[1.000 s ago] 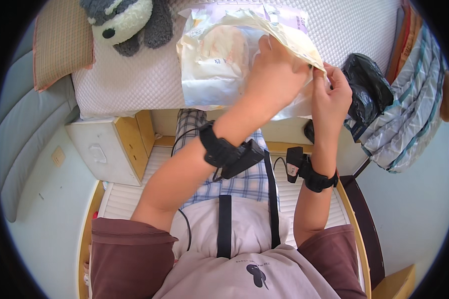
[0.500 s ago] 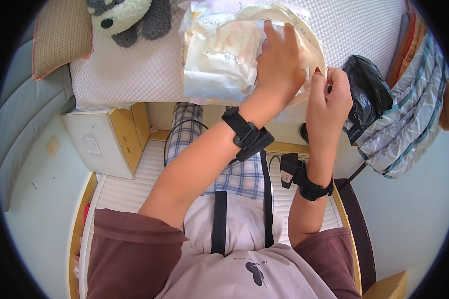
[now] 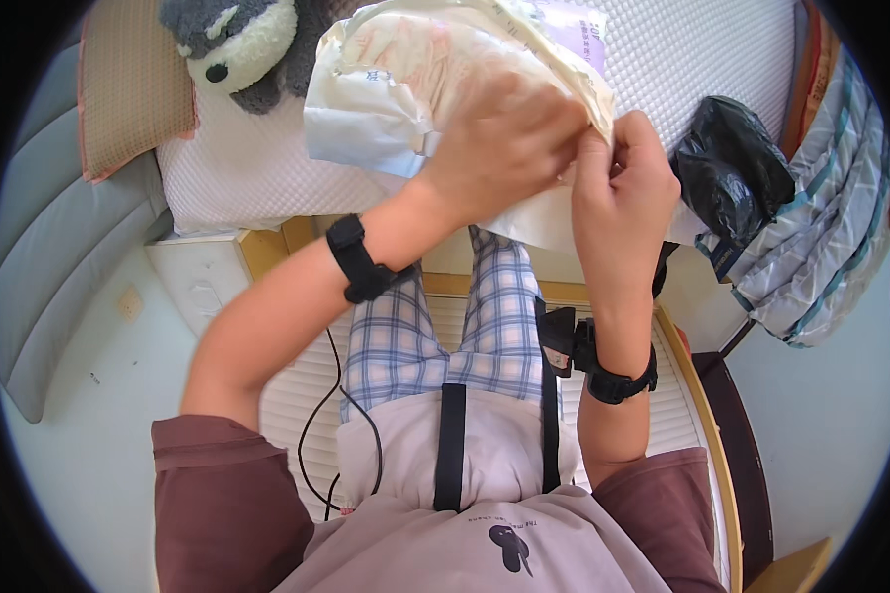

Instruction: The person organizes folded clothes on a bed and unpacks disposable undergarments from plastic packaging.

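Note:
A crumpled cream-and-white paper bag point(image 3: 381, 74) with faint printing hangs over the near edge of the bed. My right hand point(image 3: 625, 178) pinches its right edge between thumb and bent fingers. Close beside it, my left hand point(image 3: 509, 143) lies across the paper, its fingers curled in at the same edge and slightly blurred. The left fingertips are partly hidden. A lavender printed packet or sheet point(image 3: 574, 35) shows behind the bag. Each wrist wears a black strap.
A grey-and-white plush dog point(image 3: 242, 49) and a checked cushion point(image 3: 133, 94) lie at the far left of the quilted bed point(image 3: 232, 173). To the right are a black plastic bag point(image 3: 732, 163) and patterned grey fabric point(image 3: 811, 247). A white cabinet point(image 3: 193, 277) stands below the bed's left end.
The paper bag has shifted left and turned. My left hand has moved from spread fingers over the paper to curled fingers beside my right hand, which has kept its pinch.

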A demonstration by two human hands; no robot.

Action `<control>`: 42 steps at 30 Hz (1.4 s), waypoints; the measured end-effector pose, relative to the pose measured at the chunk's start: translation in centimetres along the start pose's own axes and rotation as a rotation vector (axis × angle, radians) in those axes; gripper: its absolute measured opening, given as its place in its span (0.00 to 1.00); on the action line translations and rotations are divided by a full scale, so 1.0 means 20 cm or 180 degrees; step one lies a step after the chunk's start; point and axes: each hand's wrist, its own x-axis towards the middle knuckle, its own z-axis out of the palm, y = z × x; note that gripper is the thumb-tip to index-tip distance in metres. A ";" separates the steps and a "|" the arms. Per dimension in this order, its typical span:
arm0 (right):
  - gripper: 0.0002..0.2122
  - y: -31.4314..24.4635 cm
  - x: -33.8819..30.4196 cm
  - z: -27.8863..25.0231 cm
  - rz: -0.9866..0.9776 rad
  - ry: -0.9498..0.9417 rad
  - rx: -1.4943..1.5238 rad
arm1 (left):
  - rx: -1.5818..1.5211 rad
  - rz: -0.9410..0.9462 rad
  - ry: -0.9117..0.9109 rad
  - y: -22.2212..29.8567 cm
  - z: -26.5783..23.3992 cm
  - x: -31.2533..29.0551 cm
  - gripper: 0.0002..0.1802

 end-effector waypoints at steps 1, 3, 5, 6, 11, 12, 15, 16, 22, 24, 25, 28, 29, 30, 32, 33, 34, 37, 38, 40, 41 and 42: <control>0.07 -0.01 0.00 0.01 0.0009 0.0020 0.0013 | 0.0000 0.0025 -0.0006 -0.02 0.04 -0.01 0.08; 0.06 -0.01 -0.01 0.02 -0.0109 -0.0046 -0.0054 | -0.0041 0.0958 -0.0799 -0.06 0.11 -0.03 0.04; 0.06 0.00 -0.02 0.03 -0.0102 -0.0044 -0.0004 | 0.0032 0.1002 -0.0886 -0.11 0.13 -0.06 0.05; 0.06 0.03 -0.01 0.01 0.0007 -0.0032 -0.0068 | 0.0265 0.0882 -0.1397 -0.12 0.15 -0.06 0.06; 0.06 0.11 -0.05 0.05 0.0635 -0.0289 0.0550 | -0.0067 0.0206 -0.2481 -0.30 0.02 -0.11 0.09; 0.06 0.09 -0.06 0.06 0.0531 -0.0186 0.0615 | -0.0061 0.0267 -0.2514 -0.29 0.00 -0.09 0.09; 0.07 0.08 -0.05 0.03 0.0524 0.0118 0.0744 | -0.0269 0.0561 -0.2732 -0.25 -0.07 -0.05 0.12; 0.08 0.07 -0.04 -0.01 0.0595 0.0129 0.0885 | -0.0391 0.0572 -0.2215 -0.24 -0.08 -0.05 0.14; 0.08 0.06 -0.06 -0.15 0.0688 0.0050 0.1270 | -0.1178 0.0235 -0.1411 -0.18 0.00 0.02 0.20; 0.08 0.00 -0.08 -0.22 0.0925 0.0087 0.1795 | -0.1289 0.0260 -0.1771 -0.13 -0.03 0.08 0.19; 0.08 0.04 -0.10 -0.23 0.0969 0.0106 0.1758 | -0.1347 0.0269 -0.1781 -0.10 -0.01 0.07 0.19; 0.08 0.24 -0.13 -0.20 0.1286 -0.0086 0.1665 | -0.0841 0.0623 -0.1472 -0.12 0.16 0.05 0.17; 0.07 0.28 -0.13 -0.19 0.1375 -0.0168 0.1748 | -0.0847 0.0646 -0.1455 -0.13 0.21 0.01 0.17; 0.05 0.30 -0.15 -0.18 0.1388 -0.0277 0.1970 | -0.1162 0.0267 -0.1275 -0.11 0.20 0.01 0.16; 0.03 0.33 -0.16 -0.17 0.1424 -0.0372 0.2206 | -0.1554 0.0016 -0.1111 -0.11 0.21 0.02 0.15; 0.04 0.35 -0.15 -0.19 0.1260 -0.0608 0.2628 | -0.1572 0.0033 -0.1127 -0.13 0.22 0.03 0.15; 0.08 0.38 -0.14 -0.20 0.1084 -0.0843 0.3050 | -0.0838 0.0613 -0.1385 -0.16 0.23 0.04 0.15; 0.21 0.53 -0.08 -0.23 -0.0177 -0.0417 0.2131 | -0.0116 0.1330 -0.1343 -0.18 0.19 0.08 0.14; 0.31 0.56 -0.04 -0.26 -0.0664 -0.0576 0.0971 | -0.0190 0.1226 -0.1304 -0.19 0.17 0.09 0.14; 0.32 0.61 0.01 -0.20 -0.0946 -0.0500 0.0057 | -0.0240 0.1112 -0.1389 -0.18 0.15 0.10 0.14; 0.34 0.62 0.04 -0.16 -0.1218 -0.0451 -0.0877 | -0.0248 0.1147 -0.1394 -0.17 0.15 0.11 0.14; 0.46 0.60 0.08 -0.11 -0.1492 -0.0684 -0.0911 | -0.0168 0.1118 -0.1458 -0.17 0.14 0.11 0.13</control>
